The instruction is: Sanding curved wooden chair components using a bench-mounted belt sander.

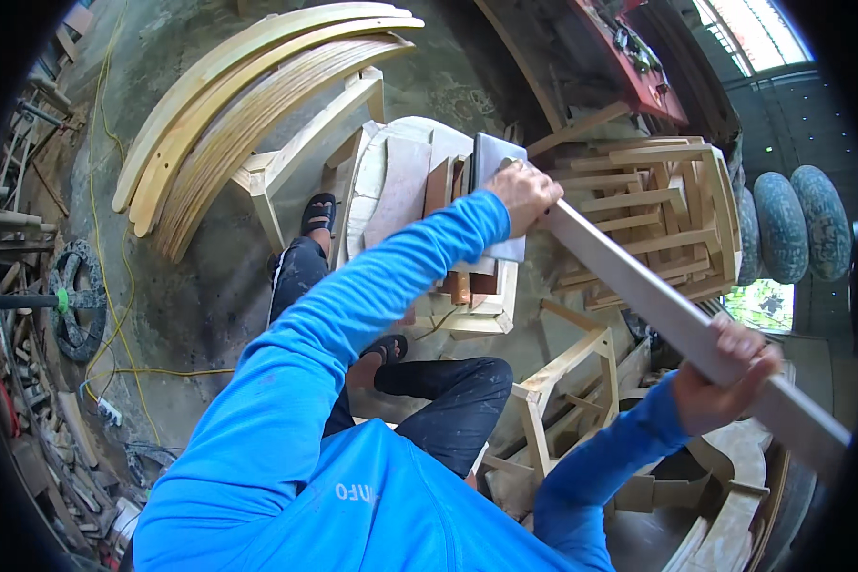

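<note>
A long, pale wooden board slants across the right side, held in both my hands. My left hand is closed around its far end, just over a grey flat-faced block. Farther down the board, my right hand wraps its fingers over the edge, slightly blurred. Under the left hand stands a low wooden work stand with a rounded pale top, bearing brown wood pieces. A brown wooden handle-like piece lies at its near side.
Curved wooden slats rest on a wooden frame at the far left. Stacked wooden frames stand right, with another frame nearer me. A yellow cord runs along the floor by a black wheel. Scrap wood lines the left edge.
</note>
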{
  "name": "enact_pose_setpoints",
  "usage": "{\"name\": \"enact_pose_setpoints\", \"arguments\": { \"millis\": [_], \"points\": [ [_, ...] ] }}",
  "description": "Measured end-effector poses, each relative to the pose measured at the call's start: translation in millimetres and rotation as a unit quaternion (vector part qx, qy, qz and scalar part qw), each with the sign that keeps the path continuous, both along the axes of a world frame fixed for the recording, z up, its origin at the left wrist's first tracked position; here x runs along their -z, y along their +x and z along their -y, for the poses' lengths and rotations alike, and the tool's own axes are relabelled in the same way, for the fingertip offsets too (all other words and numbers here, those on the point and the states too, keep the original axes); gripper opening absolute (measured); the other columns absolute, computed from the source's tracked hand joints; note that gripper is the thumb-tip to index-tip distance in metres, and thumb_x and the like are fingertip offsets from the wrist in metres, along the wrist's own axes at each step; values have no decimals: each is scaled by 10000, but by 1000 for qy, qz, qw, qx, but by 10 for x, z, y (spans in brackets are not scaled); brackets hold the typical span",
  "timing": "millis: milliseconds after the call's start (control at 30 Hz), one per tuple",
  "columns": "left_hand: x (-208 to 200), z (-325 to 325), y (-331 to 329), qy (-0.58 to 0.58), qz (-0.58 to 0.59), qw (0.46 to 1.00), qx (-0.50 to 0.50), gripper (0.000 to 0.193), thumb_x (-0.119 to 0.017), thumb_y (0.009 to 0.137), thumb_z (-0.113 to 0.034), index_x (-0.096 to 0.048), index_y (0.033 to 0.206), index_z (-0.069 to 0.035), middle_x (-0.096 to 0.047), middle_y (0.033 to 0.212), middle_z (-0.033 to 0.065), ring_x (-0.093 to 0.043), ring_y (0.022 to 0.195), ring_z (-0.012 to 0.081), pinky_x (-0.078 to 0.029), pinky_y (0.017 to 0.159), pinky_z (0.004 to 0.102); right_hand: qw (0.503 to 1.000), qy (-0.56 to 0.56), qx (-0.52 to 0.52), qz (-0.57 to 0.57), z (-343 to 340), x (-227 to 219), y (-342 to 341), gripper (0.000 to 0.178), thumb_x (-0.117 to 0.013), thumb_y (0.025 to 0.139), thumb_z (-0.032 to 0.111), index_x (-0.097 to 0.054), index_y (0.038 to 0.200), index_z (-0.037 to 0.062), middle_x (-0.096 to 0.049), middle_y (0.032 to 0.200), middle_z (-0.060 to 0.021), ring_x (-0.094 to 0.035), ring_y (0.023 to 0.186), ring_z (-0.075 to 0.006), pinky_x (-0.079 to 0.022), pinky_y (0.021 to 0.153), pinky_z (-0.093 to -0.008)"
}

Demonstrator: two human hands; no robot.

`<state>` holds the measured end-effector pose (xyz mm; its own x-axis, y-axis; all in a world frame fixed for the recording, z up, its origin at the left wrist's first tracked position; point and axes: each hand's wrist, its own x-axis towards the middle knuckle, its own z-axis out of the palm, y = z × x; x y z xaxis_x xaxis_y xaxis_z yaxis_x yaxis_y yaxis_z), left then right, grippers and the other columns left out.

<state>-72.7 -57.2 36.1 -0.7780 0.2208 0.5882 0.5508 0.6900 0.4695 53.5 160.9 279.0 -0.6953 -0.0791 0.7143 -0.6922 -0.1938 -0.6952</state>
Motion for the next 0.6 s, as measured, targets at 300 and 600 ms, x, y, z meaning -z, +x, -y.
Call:
{"name": "enact_pose_setpoints", "arguments": {
  "millis": [300, 600],
  "points": [
    [73, -278, 124, 71, -113, 991, -9, 410, -861, 592, -159, -675, 954, -107, -676, 1017, 101, -629, 1086, 327, -449, 1049, 455, 994, -19, 68, -80, 43, 889, 507, 203, -562, 1048, 242, -462, 901, 144, -489, 783, -14, -525, 755, -158, -482, 787, -406],
    [-281, -730, 492, 275, -21, 956, -96, 290, -762, 733, -246, -577, 899, -96, -671, 877, 142, -660, 901, 360, -492, 850, 477, 983, 79, -23, 165, -65, -913, -658, 289, -636, 1016, 239, -460, 817, 126, -452, 765, -9, -456, 730, -147, -429, 784, -361]
  ]
}}
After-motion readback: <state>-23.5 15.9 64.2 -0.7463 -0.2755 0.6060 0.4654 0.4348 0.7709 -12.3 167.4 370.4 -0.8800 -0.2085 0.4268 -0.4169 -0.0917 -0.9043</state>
